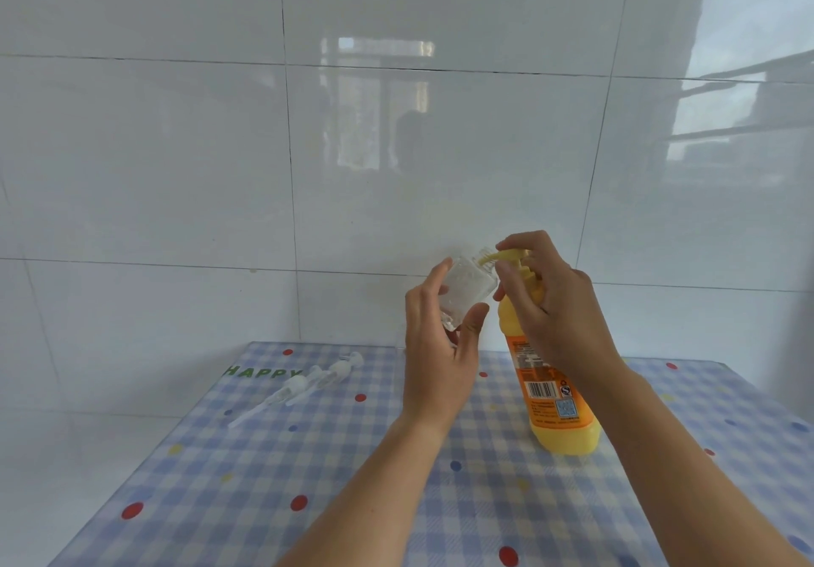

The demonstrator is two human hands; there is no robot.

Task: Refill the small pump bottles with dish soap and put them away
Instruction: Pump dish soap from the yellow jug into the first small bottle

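My left hand [436,346] holds a small clear bottle [467,291] tilted, its open neck up against the yellow spout of the big orange dish soap bottle [553,395]. That soap bottle stands upright on the table. My right hand [546,302] lies over its yellow pump head [513,256], fingers wrapped around the top. Two white pump tops with long tubes [304,384] lie loose on the table at the left, side by side. The small bottle looks nearly empty, with droplets inside.
The table [308,478] has a blue-and-white checked cloth with coloured dots and the word HAPPY under a glossy sheet. It stands against a white tiled wall [220,148]. The table's left edge runs diagonally from back to front.
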